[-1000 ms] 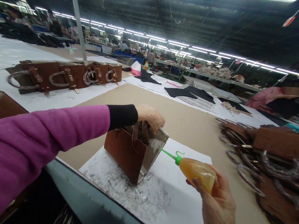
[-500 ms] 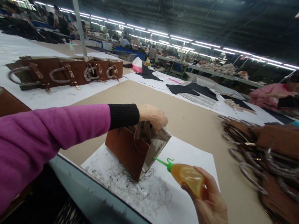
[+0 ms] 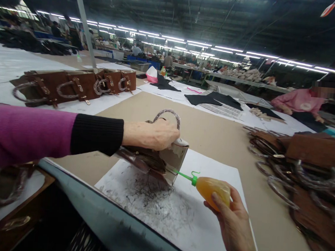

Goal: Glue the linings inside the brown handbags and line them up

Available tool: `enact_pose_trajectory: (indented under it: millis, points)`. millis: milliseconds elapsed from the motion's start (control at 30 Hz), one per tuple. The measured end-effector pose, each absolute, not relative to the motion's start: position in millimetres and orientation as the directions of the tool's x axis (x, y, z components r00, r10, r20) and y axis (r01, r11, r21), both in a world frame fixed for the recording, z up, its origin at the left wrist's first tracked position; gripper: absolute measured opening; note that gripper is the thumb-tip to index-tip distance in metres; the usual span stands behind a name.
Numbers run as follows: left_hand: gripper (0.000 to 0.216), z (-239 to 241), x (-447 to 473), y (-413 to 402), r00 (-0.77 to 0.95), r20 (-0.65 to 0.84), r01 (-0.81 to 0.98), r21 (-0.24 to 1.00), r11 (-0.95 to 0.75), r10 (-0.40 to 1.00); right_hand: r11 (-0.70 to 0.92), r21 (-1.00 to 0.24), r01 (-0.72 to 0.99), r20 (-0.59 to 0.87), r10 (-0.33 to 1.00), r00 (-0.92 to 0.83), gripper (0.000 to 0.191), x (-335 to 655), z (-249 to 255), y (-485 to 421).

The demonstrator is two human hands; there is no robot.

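Observation:
My left hand [image 3: 161, 134] is closed on the upper edge of a brown handbag [image 3: 175, 155], which is tilted over a white sheet [image 3: 210, 175]. A plastic-wrapped handle [image 3: 168, 112] arches up behind the hand, and my fingertips are partly hidden. In my right hand [image 3: 233, 212] is a squeeze bottle [image 3: 210, 189] of amber liquid, lying nearly level. Its thin green nozzle reaches the bag's pale side panel; whether it touches I cannot tell. Dark thread-like strands of residue [image 3: 150, 193] mark the sheet under the bag.
Brown handbags [image 3: 92, 83] stand in a row at the back left. More brown bag pieces [image 3: 318, 156] with wrapped handles are piled on the right. Black cut pieces [image 3: 204, 99] lie farther back. A co-worker in pink [image 3: 299, 101] sits at the far right.
The bag has turned and tipped, so its handle now shows above my left hand and its brown front is mostly out of sight. The bottle has shifted slightly right and lies more level.

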State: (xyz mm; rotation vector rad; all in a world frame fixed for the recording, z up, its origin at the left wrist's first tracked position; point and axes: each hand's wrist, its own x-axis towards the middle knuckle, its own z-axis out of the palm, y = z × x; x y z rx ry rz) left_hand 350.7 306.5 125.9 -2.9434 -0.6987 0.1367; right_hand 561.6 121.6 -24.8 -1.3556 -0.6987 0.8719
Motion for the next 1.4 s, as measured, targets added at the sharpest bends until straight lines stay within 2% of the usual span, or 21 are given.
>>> enact_pose_trajectory:
  millis: [67,300,533,700,1033,1233,1400]
  points:
    - [0.018,114,351,296,0.864,-0.080,0.484,-0.145,-0.863,0.498,-0.003,-0.996,-0.093,-0.053,0.844,0.534,0.058,563,-33,124]
    - [0.017,84,344,287,0.855,0.027,0.517,-0.113,-0.848,0.518,-0.018,-1.000,0.024,-0.001,0.823,0.568,0.058,567,-52,128]
    - [0.017,79,339,285,0.868,0.059,0.496,-0.135,-0.858,0.493,0.004,-0.993,0.116,0.068,0.826,0.560,0.057,568,-51,147]
    - [0.013,80,336,278,0.882,0.052,0.471,-0.153,-0.869,0.469,-0.013,-0.990,0.142,0.065,0.845,0.531,0.054,568,-49,151]
    - [0.014,70,320,268,0.919,0.091,0.394,-0.204,-0.896,0.384,-0.097,-0.995,0.021,-0.075,0.875,0.478,0.053,573,-51,139]
    - [0.014,56,308,255,0.912,0.137,0.407,-0.211,-0.888,0.386,-0.144,-0.986,-0.079,-0.164,0.862,0.480,0.052,578,-55,135]
    - [0.016,56,308,253,0.914,0.146,0.402,-0.209,-0.891,0.379,-0.168,-0.982,-0.087,-0.189,0.863,0.469,0.056,579,-55,132]
